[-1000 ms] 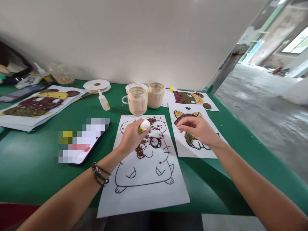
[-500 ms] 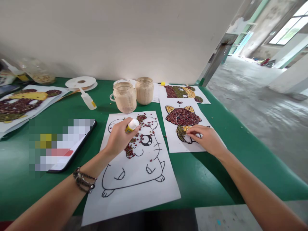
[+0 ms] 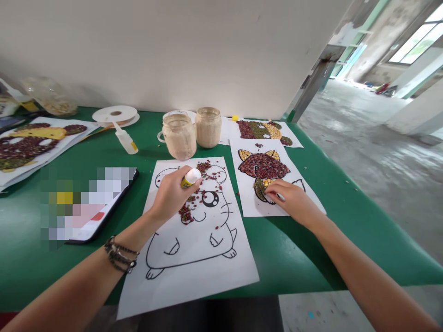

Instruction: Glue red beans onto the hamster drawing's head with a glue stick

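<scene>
My left hand [image 3: 172,192] is wrapped round a glue stick [image 3: 191,178] with a white cap and yellow label. It rests over a hamster line drawing [image 3: 204,249], on which loose red and green beans [image 3: 186,213] are scattered around the eye and mouth. To the right lies a fox picture [image 3: 251,203], its head covered in dark red beans [image 3: 263,167] and its ears in yellow kernels. My right hand [image 3: 290,199] touches this picture at the body, beside a patch of green mung beans [image 3: 260,189]. Its fingertips are pinched together; whatever they hold is too small to make out.
Two glass jars [image 3: 179,138] stand behind the drawing, near a clear glue bottle [image 3: 125,139] and a white ribbon spool [image 3: 115,115]. A phone [image 3: 107,207] lies at left. Other bean pictures [image 3: 31,143] sit at far left and back right. A wall [image 3: 155,55] bounds the table [image 3: 294,258].
My right hand has shifted slightly left and down over the fox's body, with its fingertips still together. My left hand keeps the glue stick in nearly the same place.
</scene>
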Demonstrator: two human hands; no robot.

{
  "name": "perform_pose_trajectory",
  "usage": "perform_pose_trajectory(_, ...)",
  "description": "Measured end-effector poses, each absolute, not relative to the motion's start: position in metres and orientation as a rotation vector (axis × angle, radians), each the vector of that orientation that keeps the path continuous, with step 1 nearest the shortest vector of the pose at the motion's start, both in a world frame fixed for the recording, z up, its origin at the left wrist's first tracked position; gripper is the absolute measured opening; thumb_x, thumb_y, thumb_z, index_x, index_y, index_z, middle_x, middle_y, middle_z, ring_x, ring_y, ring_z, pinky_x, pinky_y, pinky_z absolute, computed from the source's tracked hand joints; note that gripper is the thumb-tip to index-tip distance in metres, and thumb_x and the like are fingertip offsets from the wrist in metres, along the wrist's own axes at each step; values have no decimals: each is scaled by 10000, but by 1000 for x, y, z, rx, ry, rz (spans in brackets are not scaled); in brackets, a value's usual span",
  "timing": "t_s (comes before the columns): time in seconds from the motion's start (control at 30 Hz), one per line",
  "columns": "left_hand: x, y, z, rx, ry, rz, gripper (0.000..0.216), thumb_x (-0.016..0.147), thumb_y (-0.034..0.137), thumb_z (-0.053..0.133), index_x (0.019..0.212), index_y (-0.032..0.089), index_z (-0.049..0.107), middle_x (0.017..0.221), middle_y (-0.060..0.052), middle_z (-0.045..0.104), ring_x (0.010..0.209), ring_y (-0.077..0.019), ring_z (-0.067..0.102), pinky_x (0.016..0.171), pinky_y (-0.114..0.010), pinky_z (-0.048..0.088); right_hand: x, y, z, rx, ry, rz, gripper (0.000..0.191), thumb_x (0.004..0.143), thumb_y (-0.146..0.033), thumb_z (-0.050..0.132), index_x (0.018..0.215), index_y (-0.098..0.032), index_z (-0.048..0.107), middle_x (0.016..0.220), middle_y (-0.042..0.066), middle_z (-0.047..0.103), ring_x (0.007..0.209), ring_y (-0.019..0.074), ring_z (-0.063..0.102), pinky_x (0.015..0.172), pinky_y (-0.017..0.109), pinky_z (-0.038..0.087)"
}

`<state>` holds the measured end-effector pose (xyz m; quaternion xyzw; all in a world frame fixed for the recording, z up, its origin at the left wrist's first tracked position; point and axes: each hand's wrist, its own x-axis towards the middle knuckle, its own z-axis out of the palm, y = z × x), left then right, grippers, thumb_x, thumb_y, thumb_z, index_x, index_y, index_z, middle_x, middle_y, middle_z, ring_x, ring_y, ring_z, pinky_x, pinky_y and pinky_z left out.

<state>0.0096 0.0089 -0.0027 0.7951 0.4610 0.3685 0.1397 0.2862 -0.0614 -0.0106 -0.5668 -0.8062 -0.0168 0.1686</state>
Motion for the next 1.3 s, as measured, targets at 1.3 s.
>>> perform_pose_trajectory(1.3, 10, 7, -4, 2306, 1310, 1051, 200, 718, 288, 526, 584, 180, 423, 492, 46, 427, 455, -78, 360, 425, -197, 275, 285, -62, -2, -1703, -2099, 182, 139, 767, -209, 477, 697, -182, 594, 748, 41, 650, 645, 144, 574, 603, 273, 450)
